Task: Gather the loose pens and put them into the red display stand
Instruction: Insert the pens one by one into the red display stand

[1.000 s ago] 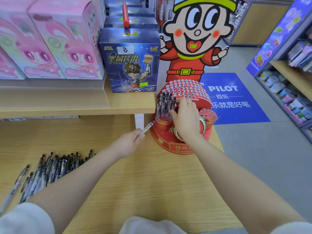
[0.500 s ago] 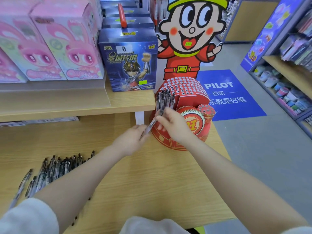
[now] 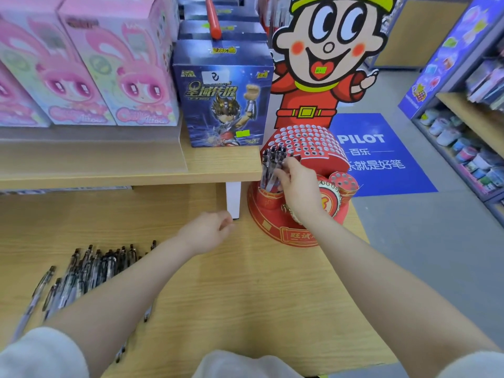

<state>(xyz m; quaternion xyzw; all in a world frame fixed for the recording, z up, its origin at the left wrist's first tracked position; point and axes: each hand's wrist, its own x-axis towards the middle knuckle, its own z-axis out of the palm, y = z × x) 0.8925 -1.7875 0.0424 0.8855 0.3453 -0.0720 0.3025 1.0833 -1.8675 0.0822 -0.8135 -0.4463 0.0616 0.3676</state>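
wood table: r hand pinches pen at red stand.

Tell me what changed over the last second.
The pen passed from the left hand to the right hand, which pinches it at the red display stand's holes. The left hand pulled back, holding nothing. The loose pens stayed put.
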